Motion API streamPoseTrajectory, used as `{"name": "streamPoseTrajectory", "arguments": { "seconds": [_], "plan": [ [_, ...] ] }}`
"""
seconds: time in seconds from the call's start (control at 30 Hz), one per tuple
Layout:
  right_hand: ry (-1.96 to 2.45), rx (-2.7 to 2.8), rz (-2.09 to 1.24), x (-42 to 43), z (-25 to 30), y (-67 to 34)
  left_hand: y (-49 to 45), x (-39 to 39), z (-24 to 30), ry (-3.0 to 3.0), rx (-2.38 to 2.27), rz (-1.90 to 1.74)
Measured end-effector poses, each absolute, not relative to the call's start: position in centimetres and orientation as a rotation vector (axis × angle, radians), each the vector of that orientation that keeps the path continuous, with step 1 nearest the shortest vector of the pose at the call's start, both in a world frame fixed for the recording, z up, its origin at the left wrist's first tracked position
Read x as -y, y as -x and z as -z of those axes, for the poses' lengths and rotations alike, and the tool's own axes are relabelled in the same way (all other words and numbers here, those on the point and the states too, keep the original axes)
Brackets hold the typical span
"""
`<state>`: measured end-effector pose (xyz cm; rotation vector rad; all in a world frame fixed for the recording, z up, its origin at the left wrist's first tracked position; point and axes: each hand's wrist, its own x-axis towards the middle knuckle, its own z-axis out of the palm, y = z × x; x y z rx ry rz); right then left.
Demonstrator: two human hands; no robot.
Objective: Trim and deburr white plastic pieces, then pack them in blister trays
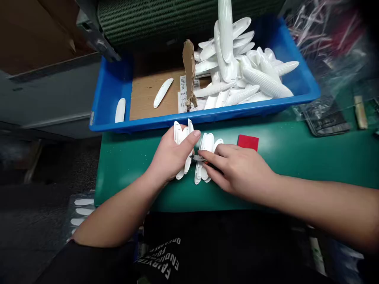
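Observation:
Several long white plastic parts (178, 132) are bunched in my left hand (171, 153), its thumb lying across them. My right hand (237, 165) grips small cutting pliers (197, 158) with dark and orange handles. Their metal tip points left and reaches the edge of the parts in my left hand; whether it touches them I cannot tell. A second bunch of white plastic parts (204, 173) is on the green table under and beside my right fingers, which partly hide it. A red square piece (248, 142) lies just beyond my right hand.
A blue bin (148, 124) stands across the far side, a heap of white parts (263, 83) on its right. Inside it are cardboard (142, 88) and a torn brown divider (188, 71). A green ribbed belt (177, 19) runs behind. Clear plastic bags (331, 59) lie at right.

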<state>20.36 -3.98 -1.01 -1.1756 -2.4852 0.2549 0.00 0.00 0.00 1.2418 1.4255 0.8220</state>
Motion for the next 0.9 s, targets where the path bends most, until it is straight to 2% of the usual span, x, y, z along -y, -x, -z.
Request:
{"name": "streamPoseTrajectory", "arguments": {
  "seconds": [0.33, 0.57, 0.9],
  "plan": [
    [1.108, 2.214, -0.461, 3.3, 0.9, -22.1, 0.1, -0.1, 0.4, -1.09, -1.307, -0.867],
    [1.126, 2.136, -0.484, 2.6, 0.7, -22.8, 0.2, -0.2, 0.0, -1.26, -1.31, -0.673],
    [1.146, 2.225, -0.43, 2.9, 0.9, -22.4, 0.4, -0.1, -0.2, -1.095, -1.345, -0.775]
  ]
}}
